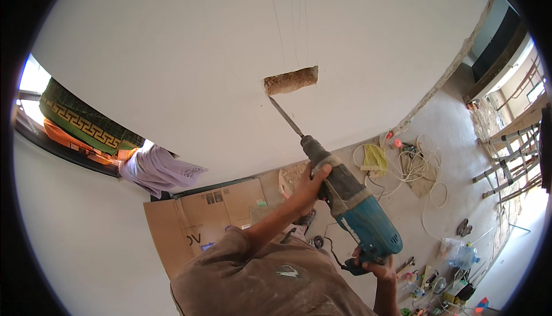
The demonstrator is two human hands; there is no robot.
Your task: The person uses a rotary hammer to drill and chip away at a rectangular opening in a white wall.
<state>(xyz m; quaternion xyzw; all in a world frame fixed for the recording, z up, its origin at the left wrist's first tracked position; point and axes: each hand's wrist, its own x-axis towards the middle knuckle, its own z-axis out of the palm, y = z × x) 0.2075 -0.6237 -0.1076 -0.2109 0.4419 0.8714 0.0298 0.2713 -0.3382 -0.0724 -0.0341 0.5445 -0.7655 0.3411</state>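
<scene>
A teal and black demolition hammer [368,224] slants across the middle of the view, its long steel chisel [286,116] pointing up and to the left. The chisel tip meets the white wall [190,57] at the lower left corner of a rough rectangular hole [291,80], where brown masonry shows. My left hand [315,186] wraps round the front of the tool, behind the chuck. At the rear, my right hand [376,265] grips the handle, partly hidden by the tool's body. A dark power cord [333,253] hangs from the handle end.
Flattened cardboard [201,218] covers the floor at left, below hanging cloths [155,169]. Loops of pale cable [422,166] and a yellow bag [375,159] lie on the right. Farther right are a ladder [509,163], a water bottle [467,257] and scattered tools [437,284].
</scene>
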